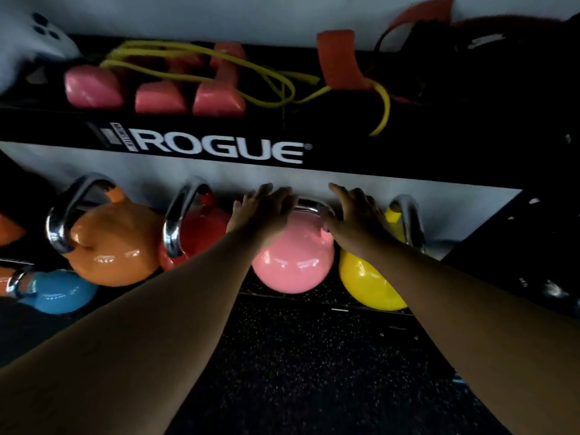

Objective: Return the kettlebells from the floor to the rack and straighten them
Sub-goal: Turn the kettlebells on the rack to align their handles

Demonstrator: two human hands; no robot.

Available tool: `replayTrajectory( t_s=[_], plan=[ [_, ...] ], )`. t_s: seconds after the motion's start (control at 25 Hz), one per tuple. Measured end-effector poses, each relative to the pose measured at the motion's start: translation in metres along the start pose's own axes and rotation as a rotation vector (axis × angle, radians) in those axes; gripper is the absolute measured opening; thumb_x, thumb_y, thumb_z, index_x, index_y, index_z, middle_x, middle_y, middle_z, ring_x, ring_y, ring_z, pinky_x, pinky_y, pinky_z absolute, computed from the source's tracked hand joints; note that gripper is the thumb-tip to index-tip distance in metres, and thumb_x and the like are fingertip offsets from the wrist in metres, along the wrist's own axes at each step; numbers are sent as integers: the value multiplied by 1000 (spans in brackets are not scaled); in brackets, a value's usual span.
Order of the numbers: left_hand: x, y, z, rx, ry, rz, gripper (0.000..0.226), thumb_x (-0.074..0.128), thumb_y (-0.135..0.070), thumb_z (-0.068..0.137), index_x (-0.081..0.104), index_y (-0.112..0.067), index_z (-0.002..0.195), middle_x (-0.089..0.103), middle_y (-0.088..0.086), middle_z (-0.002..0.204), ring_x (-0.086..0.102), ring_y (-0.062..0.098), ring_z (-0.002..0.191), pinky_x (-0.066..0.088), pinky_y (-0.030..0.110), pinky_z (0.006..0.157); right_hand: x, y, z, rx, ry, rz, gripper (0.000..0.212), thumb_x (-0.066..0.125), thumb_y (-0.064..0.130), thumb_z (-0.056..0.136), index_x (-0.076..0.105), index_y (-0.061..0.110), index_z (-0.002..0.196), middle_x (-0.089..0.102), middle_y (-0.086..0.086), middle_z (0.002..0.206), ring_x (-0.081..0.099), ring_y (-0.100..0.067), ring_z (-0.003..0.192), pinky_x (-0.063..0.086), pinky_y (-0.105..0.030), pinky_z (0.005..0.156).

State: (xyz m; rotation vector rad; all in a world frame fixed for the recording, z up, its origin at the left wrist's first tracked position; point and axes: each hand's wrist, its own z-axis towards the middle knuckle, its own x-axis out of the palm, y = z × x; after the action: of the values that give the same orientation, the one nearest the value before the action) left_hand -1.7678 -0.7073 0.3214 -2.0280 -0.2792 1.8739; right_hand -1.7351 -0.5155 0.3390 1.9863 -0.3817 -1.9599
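Now both hands flank the pink kettlebell [293, 259] at frame centre on the low shelf [317, 298]: left hand [262, 211] and right hand [357, 215] rest on its handle with fingers spread, not clenched. Turning it could knock the yellow bell [367, 285] just beside it or pinch fingers between handles. Dark speckled floor [298, 372] below, white wall behind, dim room

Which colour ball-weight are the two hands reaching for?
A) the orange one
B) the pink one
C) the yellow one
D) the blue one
B. The left hand and right hand sit on either side of the silver handle of the pink kettlebell, which stands between the red kettlebell and the yellow kettlebell.
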Motion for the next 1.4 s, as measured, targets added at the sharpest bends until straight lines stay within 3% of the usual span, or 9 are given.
replayTrajectory(
  t_s=[0.16, 0.28, 0.44, 0.64, 0.76, 0.92, 1.12, 1.28, 1.4],
  plan=[
    [6, 28, -8, -128, 37, -236, 63, 24, -71, 90, 21, -46, 148, 35, 16, 153, 54, 39, 124, 50, 53, 96, 32, 30, 16, 97, 76, 64, 57, 39, 58, 94, 38, 28, 143, 47, -16, 137, 41, -37, 129, 34, -43, 103],
    [18, 10, -18, -220, 36, -392, 65, 23, -72, 91, 2, -52, 149, 13, 19, 162, 54, 44, 125, 51, 52, 95, 47, 38, 20, 197, -1, 245, 53, 43, 57, 94, 46, 21, 132, 51, -20, 130, 47, -38, 123, 39, -38, 90],
    [12, 21, 16, -121, 97, -596, 62, 29, -57, 99, 5, -39, 153, 11, 12, 164, 10, 43, 149, 26, 61, 113, 63, 54, 10, 311, -179, 309, 52, 46, 60, 90, 53, 19, 120, 57, -17, 123, 52, -38, 113, 39, -38, 84],
    [38, 29, 1, -236, 14, -893, 77, 49, -71, 84, 36, -19, 139, 52, 9, 139, 51, 27, 126, 40, 32, 95, 61, 46, -5, 378, -89, 612, 65, 49, 83, 66, 56, 28, 101, 69, -10, 103, 66, -33, 96, 55, -52, 80],
    [40, 34, 23, -189, 111, -961, 88, 42, -74, 84, 25, -22, 152, 38, 7, 154, 39, 28, 139, 34, 35, 104, 74, 63, -5, 365, -177, 675, 49, 44, 67, 82, 59, 26, 104, 68, -13, 105, 64, -37, 94, 52, -45, 77],
    [44, 28, 27, -82, 180, -1028, 70, 38, -57, 97, 20, -23, 155, 21, -3, 163, 22, 11, 147, 16, 22, 110, 90, 71, -20, 367, -286, 965, 24, 39, 35, 102, 59, 27, 93, 61, 5, 76, 57, -12, 69, 45, -26, 59],
    [47, 26, 44, -24, 163, -987, 60, 32, -48, 101, 30, -18, 153, 24, 0, 162, 22, 12, 149, 13, 34, 123, 90, 78, -12, 418, -215, 1155, 39, 33, 31, 105, 49, 23, 139, 63, 19, 104, 58, 16, 66, 45, -4, 61],
    [47, 28, 48, -24, 157, -1024, 55, 31, -45, 103, 34, -18, 151, 32, 1, 159, 29, 12, 146, 19, 38, 123, 91, 92, -12, 418, -206, 1244, 43, 30, 33, 105, 41, 26, 146, 51, 3, 145, 56, -7, 119, 47, -17, 89],
    [44, 24, 48, -30, 170, -1039, 53, 30, -40, 104, 34, -14, 151, 32, 3, 159, 27, 13, 147, 16, 34, 123, 89, 94, -13, 423, -185, 1301, 44, 29, 31, 105, 37, 26, 148, 50, 5, 144, 58, 1, 107, 47, -11, 82]
  ],
)
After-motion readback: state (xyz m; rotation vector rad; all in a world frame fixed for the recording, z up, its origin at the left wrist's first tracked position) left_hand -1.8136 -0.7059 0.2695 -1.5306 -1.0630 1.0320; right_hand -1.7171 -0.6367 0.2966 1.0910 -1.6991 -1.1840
